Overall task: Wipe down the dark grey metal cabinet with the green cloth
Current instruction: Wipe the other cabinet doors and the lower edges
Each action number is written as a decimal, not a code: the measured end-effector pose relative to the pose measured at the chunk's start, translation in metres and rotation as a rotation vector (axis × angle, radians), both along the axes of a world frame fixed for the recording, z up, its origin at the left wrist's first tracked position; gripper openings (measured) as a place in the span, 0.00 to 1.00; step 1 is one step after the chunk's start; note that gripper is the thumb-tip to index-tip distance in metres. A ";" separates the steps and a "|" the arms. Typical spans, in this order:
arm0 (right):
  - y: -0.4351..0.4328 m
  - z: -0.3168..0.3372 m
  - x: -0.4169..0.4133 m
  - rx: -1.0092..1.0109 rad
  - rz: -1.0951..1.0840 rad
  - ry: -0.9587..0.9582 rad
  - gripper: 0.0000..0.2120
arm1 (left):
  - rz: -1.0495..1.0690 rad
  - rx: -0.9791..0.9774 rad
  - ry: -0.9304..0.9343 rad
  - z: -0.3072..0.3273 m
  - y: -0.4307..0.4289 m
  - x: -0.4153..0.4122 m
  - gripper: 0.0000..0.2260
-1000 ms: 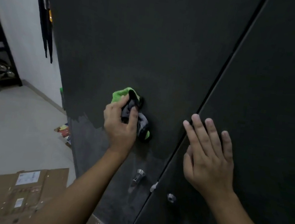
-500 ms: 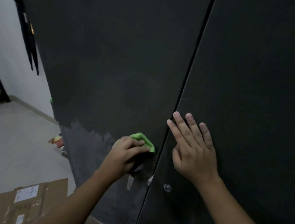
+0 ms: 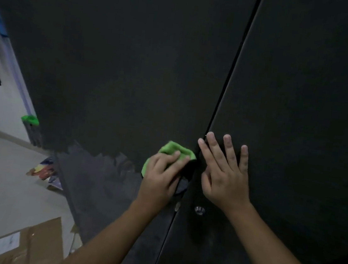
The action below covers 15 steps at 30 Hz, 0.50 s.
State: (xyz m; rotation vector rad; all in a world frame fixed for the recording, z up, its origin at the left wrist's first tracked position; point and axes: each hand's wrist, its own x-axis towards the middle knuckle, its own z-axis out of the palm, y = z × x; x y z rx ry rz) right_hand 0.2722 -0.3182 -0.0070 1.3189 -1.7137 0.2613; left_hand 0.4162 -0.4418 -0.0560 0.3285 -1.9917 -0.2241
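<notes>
The dark grey metal cabinet (image 3: 133, 62) fills most of the view, with two doors split by a vertical gap. My left hand (image 3: 161, 178) presses the bunched green cloth (image 3: 177, 150) against the left door, right beside the gap, fingers curled over it. My right hand (image 3: 224, 174) lies flat on the right door with fingers spread, just across the gap from the cloth. A small round metal knob (image 3: 199, 210) shows below my right hand. The lower left door looks lighter and streaky.
Flattened cardboard (image 3: 14, 246) lies on the pale floor at the bottom left. Colourful items (image 3: 45, 171) sit on the floor by the cabinet's left edge. A small green object (image 3: 30, 119) sticks out at that edge. Dark things hang on the far left wall.
My left hand has carried the cloth down and right across the left door to the gap. My right hand has stayed flat on the right door. The camera view has shifted.
</notes>
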 end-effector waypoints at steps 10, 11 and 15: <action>-0.013 -0.036 -0.014 -0.079 0.074 0.096 0.35 | -0.050 -0.239 -0.093 -0.072 -0.024 0.012 0.14; -0.014 -0.038 -0.016 -0.089 0.078 0.118 0.34 | -0.006 -0.203 -0.029 -0.069 -0.027 0.013 0.15; -0.018 -0.040 -0.016 -0.146 0.096 0.123 0.33 | 0.126 -0.105 0.177 -0.056 -0.029 0.001 0.14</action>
